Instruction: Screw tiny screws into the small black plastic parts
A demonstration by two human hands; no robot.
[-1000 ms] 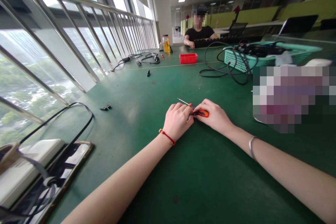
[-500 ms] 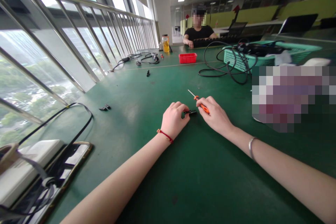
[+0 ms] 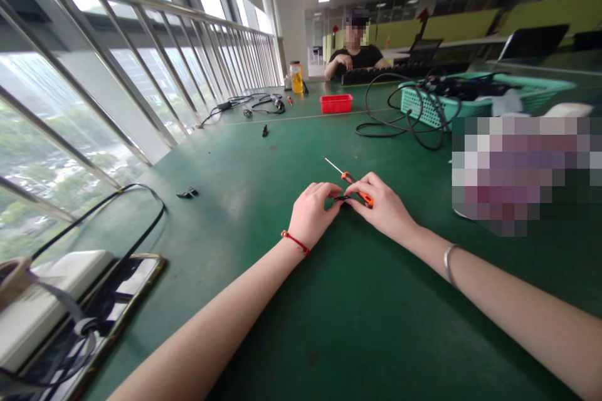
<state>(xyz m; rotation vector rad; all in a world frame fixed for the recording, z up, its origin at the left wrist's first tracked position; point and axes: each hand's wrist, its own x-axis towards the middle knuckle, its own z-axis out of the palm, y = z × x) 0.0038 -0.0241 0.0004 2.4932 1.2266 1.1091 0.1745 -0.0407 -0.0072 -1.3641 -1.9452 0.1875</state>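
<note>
My left hand (image 3: 311,213) rests on the green table (image 3: 291,301) with its fingers curled around a small black part (image 3: 342,198). My right hand (image 3: 383,205) holds a small orange-handled screwdriver (image 3: 350,180), whose thin metal shaft points up and to the left, away from me. The fingertips of both hands meet at the black part between them. A red cord circles my left wrist and a metal bangle my right.
Two small black parts (image 3: 187,192) lie to the left. A phone with a black cable (image 3: 113,288) sits at the near left. Farther off are a red bin (image 3: 337,103), a teal basket (image 3: 437,106) with cables, and a seated person (image 3: 356,53).
My hands separated half a second ago, showing the black part on the table, then came together again. The screwdriver's shaft has swung slightly. The far person has lifted a hand.
</note>
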